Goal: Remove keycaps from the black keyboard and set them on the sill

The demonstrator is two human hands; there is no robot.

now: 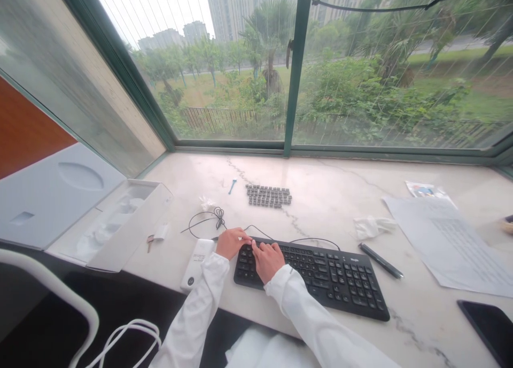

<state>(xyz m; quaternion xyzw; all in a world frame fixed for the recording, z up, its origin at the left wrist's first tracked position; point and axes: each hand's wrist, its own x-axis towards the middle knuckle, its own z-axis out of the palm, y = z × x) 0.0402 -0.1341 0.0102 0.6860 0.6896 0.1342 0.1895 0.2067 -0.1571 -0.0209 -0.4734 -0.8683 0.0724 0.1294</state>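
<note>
A black keyboard (332, 297) lies at a slant on the marble sill, its left part under my hands. At its upper left corner my left hand (232, 243) has its fingertips pressed together over the top row of keys. My right hand (267, 260) rests over the left keys, fingers bent and drawn together, its fingertips meeting those of the left hand. Whatever sits between the fingertips is too small to make out. Beyond the keyboard, loose dark keycaps (268, 196) stand in neat rows. A small blue tool (232, 186) lies left of them.
Left of the keyboard are a white power bank (197, 263), a coiled black cable (218, 216), a key (149, 243) and an open white box (132, 218). To the right lie a pen (380, 260), crumpled tissue (372, 227), paper sheets (449, 245) and a phone (487, 325).
</note>
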